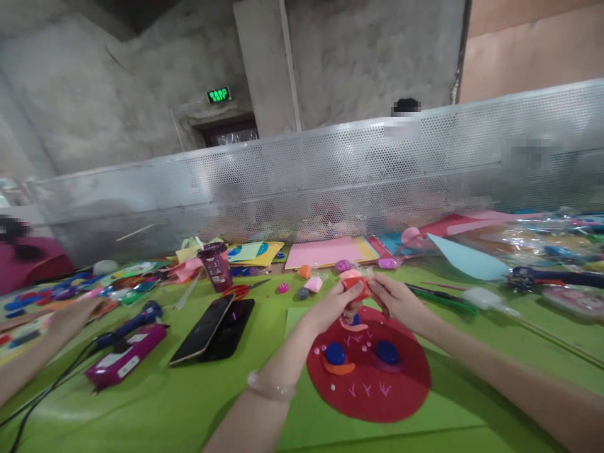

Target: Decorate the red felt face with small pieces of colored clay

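Observation:
A coral-red lump [359,290], which looks like soft modelling clay in a wrapper, is between my two hands above the paper. My left hand [334,306] wraps its fingers around it. At its right side my right hand [395,302] pinches what looks like the clear wrapper end. Below lies a dark red paper circle [368,402] on a light green sheet [453,415]. Dark blue clay discs [387,352], an orange curved strip [340,369] and small pink marks decorate the circle. My hands partly cover its far edge.
Scissors [236,290], a dark cup with a straw [216,269], a phone [202,330] and a purple box [127,355] sit to the left. Clay packets [314,284] and coloured paper [325,253] lie beyond. Another person's arm [61,330] reaches in at far left. A perforated metal screen [302,189] stands behind.

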{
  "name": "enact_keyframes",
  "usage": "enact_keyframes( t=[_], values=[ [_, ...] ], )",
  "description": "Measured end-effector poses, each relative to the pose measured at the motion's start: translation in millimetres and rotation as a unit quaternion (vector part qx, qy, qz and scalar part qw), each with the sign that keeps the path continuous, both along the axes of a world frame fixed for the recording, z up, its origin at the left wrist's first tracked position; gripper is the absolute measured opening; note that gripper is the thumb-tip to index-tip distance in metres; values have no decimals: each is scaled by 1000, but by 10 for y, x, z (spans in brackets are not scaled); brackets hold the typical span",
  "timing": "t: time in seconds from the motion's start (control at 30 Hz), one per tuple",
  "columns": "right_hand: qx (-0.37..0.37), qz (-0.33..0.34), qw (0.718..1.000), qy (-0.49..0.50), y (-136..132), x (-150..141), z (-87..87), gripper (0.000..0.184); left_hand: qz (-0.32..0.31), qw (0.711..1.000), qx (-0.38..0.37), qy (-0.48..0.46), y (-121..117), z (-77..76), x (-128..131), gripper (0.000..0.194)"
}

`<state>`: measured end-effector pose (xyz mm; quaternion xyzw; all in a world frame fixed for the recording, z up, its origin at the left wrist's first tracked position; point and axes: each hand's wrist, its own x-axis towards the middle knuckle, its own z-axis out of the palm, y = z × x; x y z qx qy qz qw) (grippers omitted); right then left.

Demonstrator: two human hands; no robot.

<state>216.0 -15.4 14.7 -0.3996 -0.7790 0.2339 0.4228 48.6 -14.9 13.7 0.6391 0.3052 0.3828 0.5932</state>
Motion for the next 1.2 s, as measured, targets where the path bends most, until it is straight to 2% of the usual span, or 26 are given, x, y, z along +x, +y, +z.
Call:
enact_keyframes(
  t=[0.13,0.3,0.37,0.47,0.53,0.67,0.93,1.2],
  values=[
    [-18,21,1000,10,23,8,19,35,0,1000,15,13,71,-41,-78,41],
    [-66,102,992,-23,-10,96,70,30,50,986,116,105,9,3,-75,40],
    [-94,139,985,-42,-17,144,101,28,53,974,167,143,-41,45,-65,34],
    [-110,157,980,-50,-25,188,141,26,69,953,217,198,-93,91,-55,31],
    [-110,154,981,-45,-30,195,154,26,84,950,220,203,-112,110,-51,33],
    [-117,154,981,-32,-31,181,142,28,74,961,214,159,-123,123,-39,28],
    [-157,171,973,11,44,184,168,39,45,992,108,54,-41,47,-65,34],
    [-130,150,980,-10,46,257,230,38,81,984,145,57,20,51,-98,46]
  ],
)
